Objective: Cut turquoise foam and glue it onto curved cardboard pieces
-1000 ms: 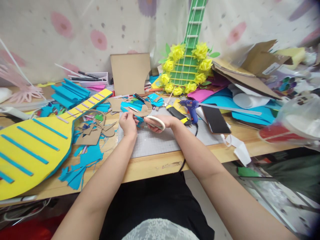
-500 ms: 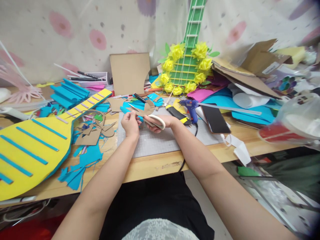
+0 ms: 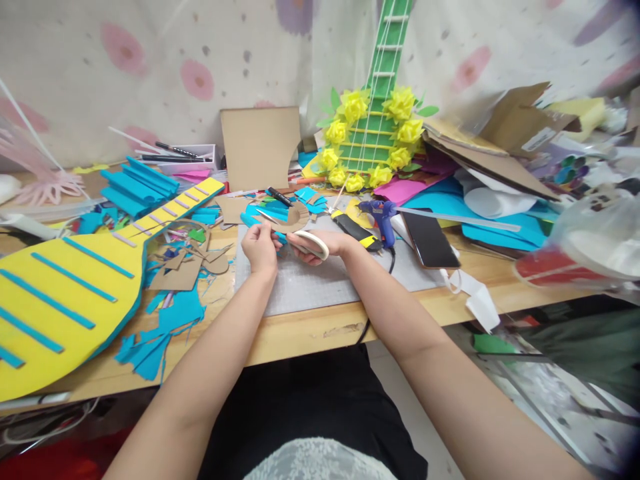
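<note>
"How bright is it?"

"Fairly bright and evenly lit, with soft, faint shadows on the pale wooden surface (image 3: 300, 337); I can't tell where the light comes from."

"Any glare?"

"Whitish highlights on the crumpled clear plastic bag (image 3: 607, 213) at the right."

"And sharpness?"

"The middle is clearest; toward the sides things smear and stretch, and the top right corner darkens. The black cloth on the person's lap (image 3: 310, 400) sinks into shadow, its folds barely readable."

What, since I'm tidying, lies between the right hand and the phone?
From right hand to phone, the head view shows a black-and-yellow tool, then a blue glue gun.
</note>
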`<action>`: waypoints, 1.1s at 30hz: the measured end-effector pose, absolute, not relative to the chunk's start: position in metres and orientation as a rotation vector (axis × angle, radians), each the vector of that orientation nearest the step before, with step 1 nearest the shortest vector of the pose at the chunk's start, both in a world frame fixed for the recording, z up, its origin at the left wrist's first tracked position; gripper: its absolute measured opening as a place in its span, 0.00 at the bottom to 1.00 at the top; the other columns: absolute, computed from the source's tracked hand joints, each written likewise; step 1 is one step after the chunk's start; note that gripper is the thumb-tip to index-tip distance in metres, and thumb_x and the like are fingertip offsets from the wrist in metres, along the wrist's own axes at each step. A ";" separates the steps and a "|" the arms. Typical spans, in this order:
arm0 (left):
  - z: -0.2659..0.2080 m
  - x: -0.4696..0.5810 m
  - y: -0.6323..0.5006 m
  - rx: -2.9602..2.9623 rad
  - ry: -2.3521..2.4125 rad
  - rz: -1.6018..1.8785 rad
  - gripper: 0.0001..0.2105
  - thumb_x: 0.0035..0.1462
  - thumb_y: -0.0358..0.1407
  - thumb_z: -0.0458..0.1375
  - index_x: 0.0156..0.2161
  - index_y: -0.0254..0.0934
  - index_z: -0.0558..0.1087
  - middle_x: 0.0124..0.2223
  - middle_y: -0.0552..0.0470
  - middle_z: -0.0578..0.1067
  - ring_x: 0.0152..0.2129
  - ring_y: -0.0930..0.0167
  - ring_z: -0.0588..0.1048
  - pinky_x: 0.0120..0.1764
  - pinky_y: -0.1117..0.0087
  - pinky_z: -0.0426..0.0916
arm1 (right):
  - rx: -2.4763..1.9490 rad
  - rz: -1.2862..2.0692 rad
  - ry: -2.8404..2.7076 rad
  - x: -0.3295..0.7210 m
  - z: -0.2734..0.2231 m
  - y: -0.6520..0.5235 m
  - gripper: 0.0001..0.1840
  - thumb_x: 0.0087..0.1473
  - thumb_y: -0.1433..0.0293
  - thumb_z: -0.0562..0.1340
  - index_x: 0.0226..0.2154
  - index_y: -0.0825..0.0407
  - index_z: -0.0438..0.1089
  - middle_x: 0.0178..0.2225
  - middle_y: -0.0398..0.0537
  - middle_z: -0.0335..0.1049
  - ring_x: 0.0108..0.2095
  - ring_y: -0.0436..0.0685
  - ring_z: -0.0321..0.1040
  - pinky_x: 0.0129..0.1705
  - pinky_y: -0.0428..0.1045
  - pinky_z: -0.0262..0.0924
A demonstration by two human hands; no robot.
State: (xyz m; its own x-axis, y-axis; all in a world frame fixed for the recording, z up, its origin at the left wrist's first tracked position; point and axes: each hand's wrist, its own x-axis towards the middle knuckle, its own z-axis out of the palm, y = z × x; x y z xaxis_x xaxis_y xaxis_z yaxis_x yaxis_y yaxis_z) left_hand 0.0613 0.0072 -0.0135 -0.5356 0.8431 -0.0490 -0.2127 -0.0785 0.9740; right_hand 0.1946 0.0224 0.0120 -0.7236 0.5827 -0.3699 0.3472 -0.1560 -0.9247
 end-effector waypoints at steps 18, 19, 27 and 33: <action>-0.017 0.045 0.018 0.763 1.331 1.711 0.09 0.51 0.37 0.54 0.24 0.36 0.67 0.21 0.56 0.72 0.17 0.75 0.71 0.22 0.76 0.65 | -1.085 2.086 -1.807 0.208 0.015 0.026 0.26 0.57 0.48 0.48 0.24 0.53 0.55 0.14 0.36 0.50 0.13 0.43 0.49 0.14 0.41 0.47; -0.016 0.041 0.021 0.754 1.319 1.723 0.08 0.51 0.38 0.55 0.25 0.36 0.68 0.23 0.55 0.73 0.19 0.75 0.73 0.24 0.75 0.67 | -1.094 2.076 -1.808 0.211 0.015 0.027 0.26 0.57 0.48 0.48 0.24 0.54 0.55 0.14 0.36 0.51 0.13 0.43 0.50 0.14 0.41 0.47; -0.001 0.011 0.030 0.798 1.361 1.702 0.04 0.45 0.31 0.56 0.23 0.36 0.65 0.20 0.57 0.70 0.18 0.74 0.73 0.26 0.74 0.69 | -1.127 2.006 -1.732 0.232 0.012 0.037 0.24 0.55 0.50 0.53 0.26 0.54 0.57 0.14 0.35 0.52 0.14 0.43 0.50 0.14 0.40 0.47; -0.001 0.002 0.028 0.974 1.346 1.506 0.04 0.43 0.30 0.55 0.25 0.37 0.63 0.21 0.59 0.69 0.16 0.73 0.72 0.19 0.77 0.64 | -1.036 1.639 -1.800 0.224 0.013 0.035 0.23 0.57 0.50 0.51 0.26 0.52 0.55 0.16 0.36 0.53 0.15 0.44 0.52 0.17 0.42 0.49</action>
State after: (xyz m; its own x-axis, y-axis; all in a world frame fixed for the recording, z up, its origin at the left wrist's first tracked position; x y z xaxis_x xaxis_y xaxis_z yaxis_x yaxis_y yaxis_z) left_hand 0.0019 0.0282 -0.0012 -0.3162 0.9487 0.0033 -0.1028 -0.0377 0.9940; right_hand 0.2243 0.0355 0.0134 -0.5913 0.7955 -0.1322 0.2061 -0.0094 -0.9785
